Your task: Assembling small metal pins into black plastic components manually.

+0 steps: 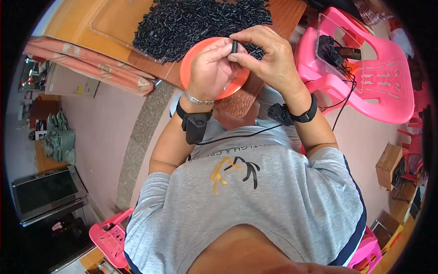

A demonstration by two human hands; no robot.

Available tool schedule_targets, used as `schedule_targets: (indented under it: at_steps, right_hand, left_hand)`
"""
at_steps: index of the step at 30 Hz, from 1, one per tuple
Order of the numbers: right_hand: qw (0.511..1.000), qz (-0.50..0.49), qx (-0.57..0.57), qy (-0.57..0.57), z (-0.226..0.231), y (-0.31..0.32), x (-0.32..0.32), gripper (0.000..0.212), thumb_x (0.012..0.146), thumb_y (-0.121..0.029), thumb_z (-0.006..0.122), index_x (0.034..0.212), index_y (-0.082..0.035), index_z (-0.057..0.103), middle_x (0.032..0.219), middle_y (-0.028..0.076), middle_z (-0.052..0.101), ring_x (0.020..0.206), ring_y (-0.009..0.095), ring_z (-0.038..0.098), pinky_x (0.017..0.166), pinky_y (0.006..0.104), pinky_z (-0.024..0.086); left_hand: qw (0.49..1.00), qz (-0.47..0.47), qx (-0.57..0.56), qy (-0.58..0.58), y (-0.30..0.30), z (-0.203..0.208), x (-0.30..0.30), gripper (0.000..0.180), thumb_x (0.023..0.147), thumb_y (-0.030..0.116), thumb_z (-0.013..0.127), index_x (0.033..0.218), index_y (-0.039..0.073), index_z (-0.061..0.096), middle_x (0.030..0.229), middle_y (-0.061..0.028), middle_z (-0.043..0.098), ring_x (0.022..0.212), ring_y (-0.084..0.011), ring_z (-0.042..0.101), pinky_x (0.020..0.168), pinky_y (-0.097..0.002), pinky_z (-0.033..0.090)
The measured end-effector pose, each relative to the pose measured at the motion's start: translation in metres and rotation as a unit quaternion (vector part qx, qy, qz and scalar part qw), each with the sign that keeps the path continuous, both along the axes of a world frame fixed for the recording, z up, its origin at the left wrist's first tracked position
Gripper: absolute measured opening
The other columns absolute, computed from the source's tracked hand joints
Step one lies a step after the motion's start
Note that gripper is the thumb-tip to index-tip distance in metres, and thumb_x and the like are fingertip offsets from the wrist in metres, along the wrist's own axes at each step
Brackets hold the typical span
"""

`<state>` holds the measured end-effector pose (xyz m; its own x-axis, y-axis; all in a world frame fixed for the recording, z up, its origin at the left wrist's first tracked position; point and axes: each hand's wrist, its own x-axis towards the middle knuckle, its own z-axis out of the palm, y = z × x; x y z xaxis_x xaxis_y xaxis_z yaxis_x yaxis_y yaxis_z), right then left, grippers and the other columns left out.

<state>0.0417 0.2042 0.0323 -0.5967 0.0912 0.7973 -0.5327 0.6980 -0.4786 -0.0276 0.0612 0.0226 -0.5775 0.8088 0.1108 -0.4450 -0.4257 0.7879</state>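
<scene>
Both arms bent; left forearm [171,142] and right forearm [315,132] angle forward and inward. Left hand [209,68]: palm turned inward, thumb extended. Right hand [273,54]: thumb and index pinching. Fingertips meet or nearly so.

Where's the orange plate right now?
In the head view, the orange plate is above centre, partly beneath the left hand and right hand, beside the pile of small black pieces.
</scene>
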Motion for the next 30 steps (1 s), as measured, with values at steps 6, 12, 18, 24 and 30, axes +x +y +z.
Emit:
schedule_targets:
  at_steps: [6, 12, 18, 24, 30]
  right_hand:
    - [0.999, -0.019, 0.040, 0.016, 0.001, -0.002, 0.001, 0.022, 0.068, -0.019, 0.072, 0.086, -0.008, 0.066, 0.079, 0.006, 0.062, 0.076, 0.025, 0.059, 0.066, 0.0334, 0.049]
    - [0.994, -0.058, 0.088, 0.017, -0.001, -0.003, 0.000, 0.023, 0.066, -0.018, 0.072, 0.086, -0.008, 0.066, 0.076, 0.005, 0.061, 0.073, 0.023, 0.059, 0.064, 0.0328, 0.049]
    - [0.997, -0.055, 0.051, 0.019, -0.005, -0.004, -0.002, 0.023, 0.066, -0.018, 0.072, 0.085, -0.008, 0.066, 0.076, 0.004, 0.061, 0.073, 0.023, 0.059, 0.065, 0.0327, 0.050]
    - [0.995, -0.072, 0.073, 0.015, -0.004, -0.004, -0.002, 0.023, 0.066, -0.017, 0.071, 0.086, -0.007, 0.066, 0.078, 0.004, 0.061, 0.075, 0.023, 0.059, 0.066, 0.0328, 0.050]
    - [0.997, -0.057, 0.054, 0.000, -0.004, -0.006, -0.002, 0.023, 0.067, -0.017, 0.071, 0.087, -0.008, 0.067, 0.080, 0.005, 0.062, 0.077, 0.024, 0.060, 0.068, 0.0335, 0.050]
  left_hand:
    - [1.000, 0.006, -0.009, -0.005, 0.000, -0.003, -0.002, 0.021, 0.091, 0.016, 0.042, 0.096, -0.001, 0.053, 0.089, -0.0068, 0.055, 0.079, -0.0142, 0.053, 0.068, -0.0260, 0.043]
    - [0.999, 0.031, -0.032, -0.022, 0.003, -0.002, 0.004, 0.022, 0.092, 0.018, 0.041, 0.097, -0.001, 0.053, 0.091, -0.0069, 0.056, 0.081, -0.0145, 0.054, 0.070, -0.0264, 0.043]
    - [0.998, 0.019, -0.003, -0.061, 0.002, -0.006, 0.002, 0.021, 0.093, 0.017, 0.041, 0.098, 0.000, 0.053, 0.090, -0.0063, 0.057, 0.082, -0.0146, 0.054, 0.070, -0.0274, 0.042]
    - [0.999, 0.031, -0.013, -0.042, 0.002, -0.004, 0.005, 0.019, 0.092, 0.015, 0.040, 0.096, 0.001, 0.053, 0.090, -0.0061, 0.056, 0.083, -0.0145, 0.054, 0.069, -0.0282, 0.042]
    - [0.999, 0.020, -0.004, -0.031, -0.001, -0.011, 0.000, 0.020, 0.093, 0.017, 0.040, 0.095, 0.001, 0.053, 0.088, -0.0059, 0.056, 0.081, -0.0144, 0.054, 0.068, -0.0287, 0.043]
